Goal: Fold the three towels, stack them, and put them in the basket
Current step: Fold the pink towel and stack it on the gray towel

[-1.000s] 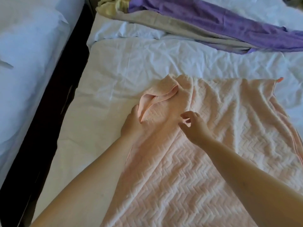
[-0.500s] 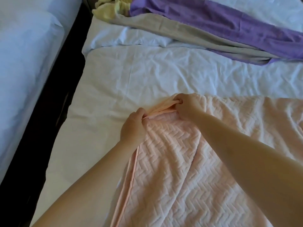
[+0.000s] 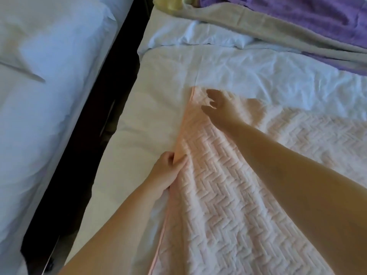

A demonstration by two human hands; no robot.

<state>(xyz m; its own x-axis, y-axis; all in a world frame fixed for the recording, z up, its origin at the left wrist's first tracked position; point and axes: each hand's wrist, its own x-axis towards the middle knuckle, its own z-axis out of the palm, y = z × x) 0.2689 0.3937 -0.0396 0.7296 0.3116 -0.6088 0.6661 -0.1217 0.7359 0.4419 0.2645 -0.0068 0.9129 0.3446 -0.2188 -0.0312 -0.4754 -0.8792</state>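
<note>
Far left: second bed (image 3: 39,96), pale blue-white sheet, creased. A dark gap (image 3: 95,135) separates it from the working bed.

Working bed (image 3: 248,68): white sheet, wrinkled, with a pillow (image 3: 198,36) at its far end.

Left hand (image 3: 166,171): at the left hem of the pink towel (image 3: 228,195), about midway along the visible edge. Grip pinches the hem, thumb on top and fingers curled under the fabric. The hem is lifted slightly off the sheet at this point.

Pink towel: herringbone texture, spread on the bed sheet and running from the near edge of view to mid-bed. The far left corner lies flat. The right part extends out of view.

Right hand (image 3: 220,110): over the towel, near its far left corner. Grip spread, fingers apart and extended, nothing held. The hand is motion-blurred, so contact with the fabric cannot be determined.

Far end of the bed, centre to right: a yellow cloth (image 3: 168,2), partly cut off by the top edge, then a grey towel (image 3: 258,30) lying unfolded across the pillow area, with a purple towel (image 3: 317,16) on top of it, also unfolded.
</note>
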